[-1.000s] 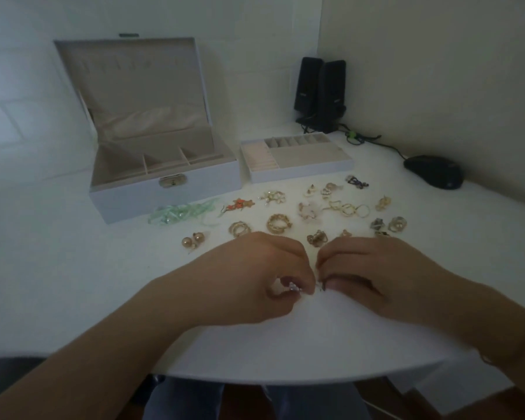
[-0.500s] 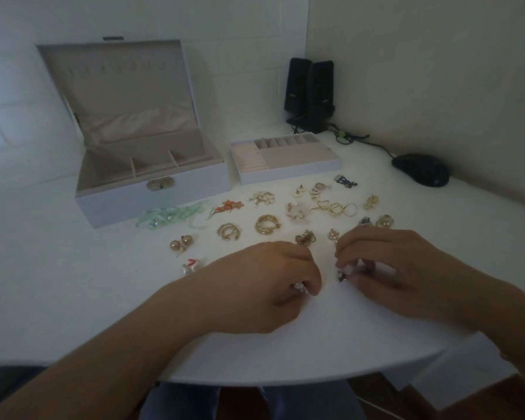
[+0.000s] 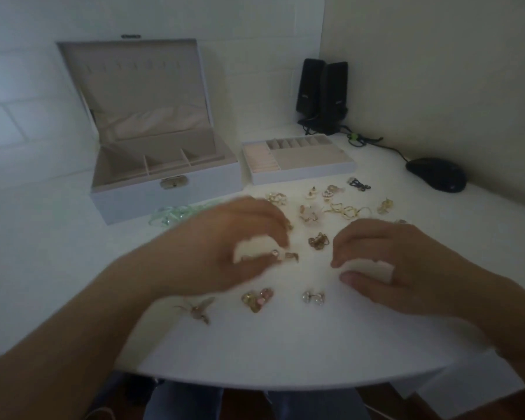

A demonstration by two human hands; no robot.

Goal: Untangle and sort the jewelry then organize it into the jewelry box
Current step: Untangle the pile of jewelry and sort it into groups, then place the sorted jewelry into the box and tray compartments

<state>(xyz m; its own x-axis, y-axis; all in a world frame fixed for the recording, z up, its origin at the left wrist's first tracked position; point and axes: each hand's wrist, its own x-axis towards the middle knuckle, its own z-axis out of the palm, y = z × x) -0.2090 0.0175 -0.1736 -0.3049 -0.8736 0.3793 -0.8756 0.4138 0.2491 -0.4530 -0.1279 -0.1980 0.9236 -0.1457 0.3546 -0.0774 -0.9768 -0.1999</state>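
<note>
A: Count?
B: One jewelry box (image 3: 164, 189), lid up; one tray (image 3: 300, 165) just right of it; two speakers (image 3: 322, 95) (one mouse (image 3: 437, 174)) beyond.
A: Hands?
B: Left hand (image 3: 225, 253) pinches a small earring (image 3: 275, 253) before the box, covering pieces; right hand (image 3: 391, 262) curled, holding nothing.

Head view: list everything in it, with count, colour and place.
jewelry box: one, white, lid open, back left of the table
tray: one, white with pink and beige lining, right of the jewelry box
speakers: two, black, back corner
mouse: one, black, far right
green necklace: one, pale green, in front of the jewelry box
dark piece: one, black, in front of the tray
gold pieces: several, scattered mid-table
heart brooch: one, gold and pink, near edge
bird brooch: one, dull gold, near edge
clear earrings: a pair, near edge
table: one, white
hands: left pinches a small earring; right curled, apparently holding nothing
</note>
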